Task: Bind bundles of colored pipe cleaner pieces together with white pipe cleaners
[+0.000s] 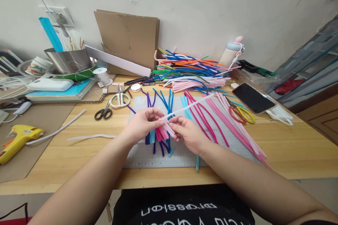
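Note:
My left hand point(144, 123) and my right hand point(186, 132) meet over a grey cutting mat point(148, 158). Both pinch a small bundle of folded pipe cleaners point(160, 134) in pink, blue and purple. A long white pipe cleaner point(190, 105) runs up and to the right from my fingertips, and its near end bends around the bundle. More pink pipe cleaners point(232, 126), blue ones point(169, 100) and purple ones lie loose on the mat under and beside my hands.
A big heap of coloured pipe cleaners point(190, 68) lies at the back. Scissors point(104, 112), white scissors point(120, 99), a yellow glue gun point(18, 137), a phone point(253, 97), a metal bowl point(68, 59), cardboard point(129, 40) and white strips point(91, 136) crowd the wooden table point(79, 154).

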`<state>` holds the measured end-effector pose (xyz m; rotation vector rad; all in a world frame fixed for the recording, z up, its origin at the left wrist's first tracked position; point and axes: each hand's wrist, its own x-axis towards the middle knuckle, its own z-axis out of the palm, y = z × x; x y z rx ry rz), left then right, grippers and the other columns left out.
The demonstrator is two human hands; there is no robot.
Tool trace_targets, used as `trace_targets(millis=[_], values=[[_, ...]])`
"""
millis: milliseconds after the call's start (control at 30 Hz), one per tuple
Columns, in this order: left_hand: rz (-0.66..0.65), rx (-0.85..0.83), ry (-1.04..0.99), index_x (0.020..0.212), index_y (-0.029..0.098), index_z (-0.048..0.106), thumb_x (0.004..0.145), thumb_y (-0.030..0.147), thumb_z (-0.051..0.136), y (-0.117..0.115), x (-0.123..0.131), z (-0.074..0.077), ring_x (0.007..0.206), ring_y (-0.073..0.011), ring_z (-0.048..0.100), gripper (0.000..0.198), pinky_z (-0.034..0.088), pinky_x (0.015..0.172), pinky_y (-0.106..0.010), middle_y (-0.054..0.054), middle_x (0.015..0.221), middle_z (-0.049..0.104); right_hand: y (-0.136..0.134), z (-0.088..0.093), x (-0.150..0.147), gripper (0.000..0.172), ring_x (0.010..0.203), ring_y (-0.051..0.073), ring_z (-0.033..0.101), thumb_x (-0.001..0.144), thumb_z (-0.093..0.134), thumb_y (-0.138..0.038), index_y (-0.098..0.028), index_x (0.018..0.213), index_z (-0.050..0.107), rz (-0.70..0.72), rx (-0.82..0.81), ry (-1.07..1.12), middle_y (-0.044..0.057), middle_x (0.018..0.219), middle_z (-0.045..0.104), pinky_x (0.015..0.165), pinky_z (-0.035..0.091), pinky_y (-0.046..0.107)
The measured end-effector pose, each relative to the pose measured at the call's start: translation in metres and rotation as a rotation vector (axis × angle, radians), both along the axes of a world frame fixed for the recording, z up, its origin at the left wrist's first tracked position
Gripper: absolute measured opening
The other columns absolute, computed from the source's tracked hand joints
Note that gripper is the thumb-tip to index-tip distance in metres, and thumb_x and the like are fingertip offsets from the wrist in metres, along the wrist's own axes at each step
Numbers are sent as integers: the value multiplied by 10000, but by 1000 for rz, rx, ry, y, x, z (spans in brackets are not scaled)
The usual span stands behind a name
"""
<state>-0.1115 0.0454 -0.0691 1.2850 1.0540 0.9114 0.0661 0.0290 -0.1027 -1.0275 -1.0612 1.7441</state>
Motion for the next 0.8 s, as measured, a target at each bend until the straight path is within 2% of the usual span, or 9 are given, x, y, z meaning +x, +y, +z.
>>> trace_targets(millis=[200,267,367,500,567,633,733,800], values=[[59,-8,-13,753,164,506,572,281,805,2,0,-1,572,-112,597,368,459,580,-232,26,636,636,0,-1,1,264,467,60,503,717,740,-353,-167,843,601,40,3,63,-46,590,577,447,369,179],[78,-38,-4,777,159,535,548,283,817,2,0,-1,561,-116,593,384,453,577,-235,25,626,638,0,-1,1,269,472,63,504,705,749,-352,-166,838,606,40,-8,60,-46,594,571,449,373,184],[31,-92,-12,832,137,623,561,308,811,1,1,0,582,-126,601,371,457,603,-250,-6,661,668,0,-1,1,290,466,58,492,676,768,-351,-159,828,611,38,-26,53,-45,602,569,451,375,188],[-8,-73,-13,711,133,672,616,346,781,2,-1,0,588,-125,590,258,457,602,-250,-24,657,672,-2,3,0,303,459,60,495,707,730,-399,-163,820,578,53,-37,22,-41,603,569,442,363,182],[41,-37,-18,708,143,671,622,338,779,3,-3,1,583,-121,586,239,460,598,-245,-14,655,669,-3,5,0,309,470,73,514,751,670,-450,-167,794,555,88,16,-67,-20,635,593,432,357,188],[89,-2,-21,716,145,667,626,333,779,4,-4,1,576,-118,582,237,464,592,-243,-8,655,658,-5,7,0,304,476,84,520,794,612,-464,-169,762,548,123,134,-213,-5,657,607,431,357,200],[108,18,-23,718,139,661,630,333,778,5,-5,1,565,-113,573,243,463,578,-240,-3,647,640,-8,9,0,277,477,90,511,863,535,-405,-173,714,559,126,305,-408,-18,599,578,480,383,216],[105,20,-21,718,140,661,635,325,773,5,-5,1,568,-109,573,232,461,582,-237,-1,653,641,-9,10,0,291,470,93,506,892,494,-364,-176,681,562,129,345,-472,-27,544,550,509,393,222]])
